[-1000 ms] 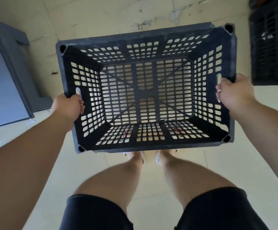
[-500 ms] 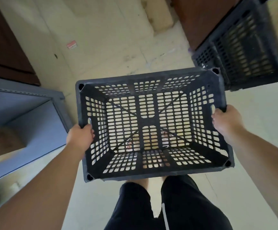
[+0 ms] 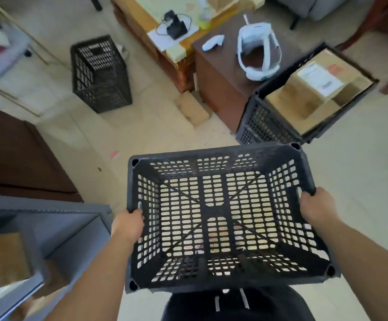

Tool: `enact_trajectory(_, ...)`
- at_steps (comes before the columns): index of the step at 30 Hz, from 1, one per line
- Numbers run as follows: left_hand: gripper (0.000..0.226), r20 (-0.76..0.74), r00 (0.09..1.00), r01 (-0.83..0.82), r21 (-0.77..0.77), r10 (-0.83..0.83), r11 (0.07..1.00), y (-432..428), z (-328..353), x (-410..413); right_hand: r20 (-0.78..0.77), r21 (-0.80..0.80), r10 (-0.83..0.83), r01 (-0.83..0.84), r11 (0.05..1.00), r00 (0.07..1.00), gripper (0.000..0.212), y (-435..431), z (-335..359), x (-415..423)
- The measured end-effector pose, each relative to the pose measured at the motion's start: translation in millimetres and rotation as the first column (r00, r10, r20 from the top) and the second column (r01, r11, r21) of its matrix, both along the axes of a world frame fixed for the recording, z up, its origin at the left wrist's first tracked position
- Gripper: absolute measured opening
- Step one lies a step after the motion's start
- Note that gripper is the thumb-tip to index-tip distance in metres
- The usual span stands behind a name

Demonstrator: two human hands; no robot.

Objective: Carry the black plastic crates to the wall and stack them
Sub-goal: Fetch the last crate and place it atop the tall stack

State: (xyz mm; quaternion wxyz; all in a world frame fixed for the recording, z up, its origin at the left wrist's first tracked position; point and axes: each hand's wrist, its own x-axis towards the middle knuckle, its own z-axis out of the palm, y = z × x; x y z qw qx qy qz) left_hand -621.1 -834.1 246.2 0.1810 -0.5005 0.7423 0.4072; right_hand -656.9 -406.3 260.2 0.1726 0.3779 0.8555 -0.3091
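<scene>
An empty black plastic crate (image 3: 213,156) with perforated walls hangs level in front of my waist. My left hand (image 3: 128,224) grips its left side handle slot and my right hand (image 3: 315,208) grips the right one. A second black crate (image 3: 100,75) stands on the floor at the upper left. A third black crate (image 3: 264,123), with cardboard boxes inside, sits on the floor just beyond the carried crate at the right.
A brown wooden cabinet (image 3: 216,72) with a white headset (image 3: 257,52) on top stands ahead, beside a desk with papers. A grey metal shelf (image 3: 56,228) is close on my left, with dark brown furniture (image 3: 19,158) behind it. Pale tiled floor (image 3: 155,126) lies ahead.
My view has lifted from the floor to the room ahead. The crate stays in both hands and sits lower in view. The far crate, cabinet and desk have come into sight.
</scene>
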Motion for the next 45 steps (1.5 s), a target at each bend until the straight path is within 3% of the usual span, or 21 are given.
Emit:
enact_trajectory(9, 0.018, -0.122, 0.948, 0.305, 0.073, -0.295, 0.950, 24, 54, -39, -0.099, 0.075, -0.218, 0.226, 0.971, 0.971, 0.028, 21, 60, 87)
enact_trajectory(18, 0.015, -0.187, 0.780, 0.619, 0.091, -0.598, 0.780, 159, 91, -43, -0.138, 0.164, -0.494, 0.511, 0.844, 0.859, 0.028, 97, 101, 214)
enact_trajectory(25, 0.018, -0.187, 0.595, 0.803, 0.116, -0.781, 0.584, 322, 123, 3, -0.186, 0.131, -0.734, 0.757, 0.640, 0.653, 0.015, 166, 121, 352)
enact_trajectory(30, 0.026, -0.200, 0.368, 0.930, 0.100, -0.908, 0.355, 448, 145, 70, -0.198, 0.092, -0.864, 0.886, 0.454, 0.464, 0.022, 221, 129, 470)
enact_trajectory(36, 0.022, -0.198, 0.134, 0.990, 0.055, -0.971, 0.126, 573, 156, 153, -0.213, 0.066, -0.941, 0.965, 0.254, 0.262, 0.027, 275, 137, 597)
enact_trajectory(45, 0.030, -0.161, -0.136, 0.985, 0.083, -0.978, -0.151, 761, 155, 254, -0.202, 0.023, -0.978, 0.998, -0.052, -0.047, 0.028, 337, 135, 729)
